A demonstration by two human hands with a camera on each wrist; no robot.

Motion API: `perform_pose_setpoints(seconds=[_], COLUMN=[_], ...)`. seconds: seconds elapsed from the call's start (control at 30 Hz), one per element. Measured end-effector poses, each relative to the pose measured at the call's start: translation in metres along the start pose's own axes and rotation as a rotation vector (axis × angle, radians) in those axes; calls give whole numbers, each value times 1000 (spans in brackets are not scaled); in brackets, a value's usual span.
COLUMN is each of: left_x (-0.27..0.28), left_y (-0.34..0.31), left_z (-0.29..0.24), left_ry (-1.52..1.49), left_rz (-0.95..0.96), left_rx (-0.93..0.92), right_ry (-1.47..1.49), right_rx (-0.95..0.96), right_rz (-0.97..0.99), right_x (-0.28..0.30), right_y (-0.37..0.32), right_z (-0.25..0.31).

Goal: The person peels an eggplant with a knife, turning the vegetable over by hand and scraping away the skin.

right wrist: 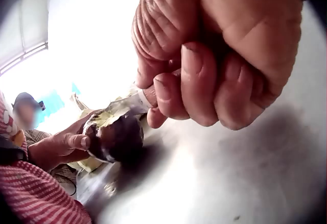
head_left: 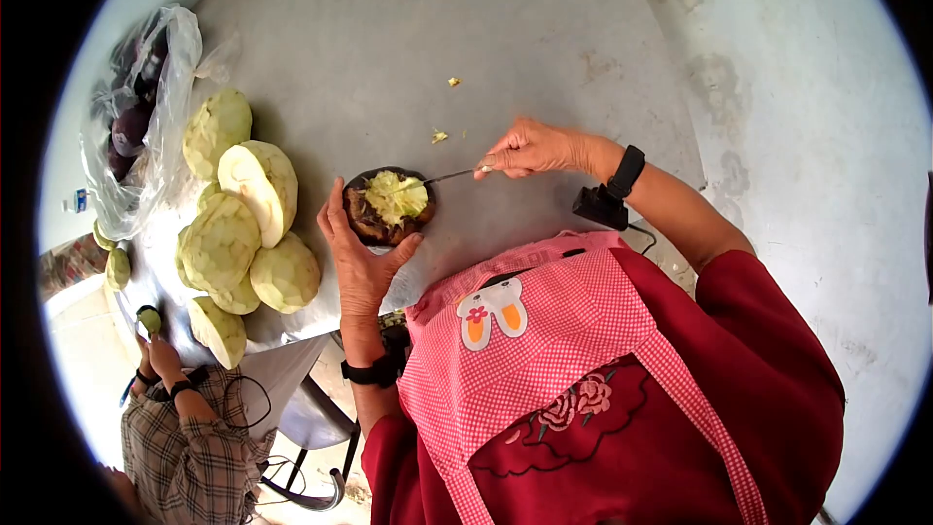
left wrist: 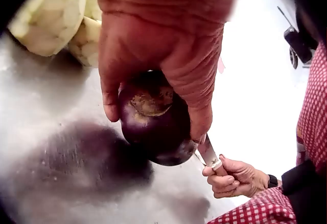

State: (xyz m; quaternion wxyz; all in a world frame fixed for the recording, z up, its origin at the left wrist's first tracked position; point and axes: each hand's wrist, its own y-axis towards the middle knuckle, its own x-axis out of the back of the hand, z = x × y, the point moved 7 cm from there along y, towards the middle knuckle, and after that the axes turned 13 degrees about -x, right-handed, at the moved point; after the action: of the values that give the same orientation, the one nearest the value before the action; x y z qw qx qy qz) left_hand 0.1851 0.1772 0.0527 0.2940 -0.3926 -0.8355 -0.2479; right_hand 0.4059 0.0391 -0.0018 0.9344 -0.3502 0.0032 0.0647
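A round purple eggplant (head_left: pixel 362 220) has its top cut away to ragged pale-yellow flesh, while its lower skin stays dark and glossy. My left hand (head_left: pixel 360 267) grips it from the side, fingers and thumb spread around it; the left wrist view shows a brown scar on the purple eggplant (left wrist: pixel 153 137). In my right hand (head_left: pixel 525 149) is a knife, its handle wrapped by curled fingers in the right wrist view. The thin knife blade (head_left: pixel 447 176) points left and its tip meets the cut flesh.
Several peeled pale-green eggplants (head_left: pixel 220 238) are heaped left of my left hand. A clear plastic bag (head_left: pixel 175 68) with dark eggplants lies behind them. Small scraps (head_left: pixel 440 137) dot the grey table (head_left: pixel 389 29). Another person in a plaid shirt (head_left: pixel 194 462) works at the lower left.
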Motion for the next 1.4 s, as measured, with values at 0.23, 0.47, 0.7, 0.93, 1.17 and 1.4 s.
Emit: perform_pose_setpoints(seconds=[0.23,0.47,0.7,0.93,1.17,1.4], left_x=[-7,-6,-6,-7,-5,-1], left_y=[-12,-10,-7,-7,-4,2], left_z=[23,4,5,6,10,12], left_ry=[-198,32,56,59,41,-13], left_rz=[-34,-114,-163,-164,-132,-58], left_rx=[42,72,75,40,-22,-62], right_ry=[571,100,-396,-538,-598,-677], right_rx=[-155,154,309,368,303,331], right_rz=[2,-367,-634,-759,-752,-743], right_x=[-18,-17,-26,-20,-19,-23], right_y=[-1,-29,-50,-51,-44,-48], right_z=[-23,-14,-3,10,17,25])
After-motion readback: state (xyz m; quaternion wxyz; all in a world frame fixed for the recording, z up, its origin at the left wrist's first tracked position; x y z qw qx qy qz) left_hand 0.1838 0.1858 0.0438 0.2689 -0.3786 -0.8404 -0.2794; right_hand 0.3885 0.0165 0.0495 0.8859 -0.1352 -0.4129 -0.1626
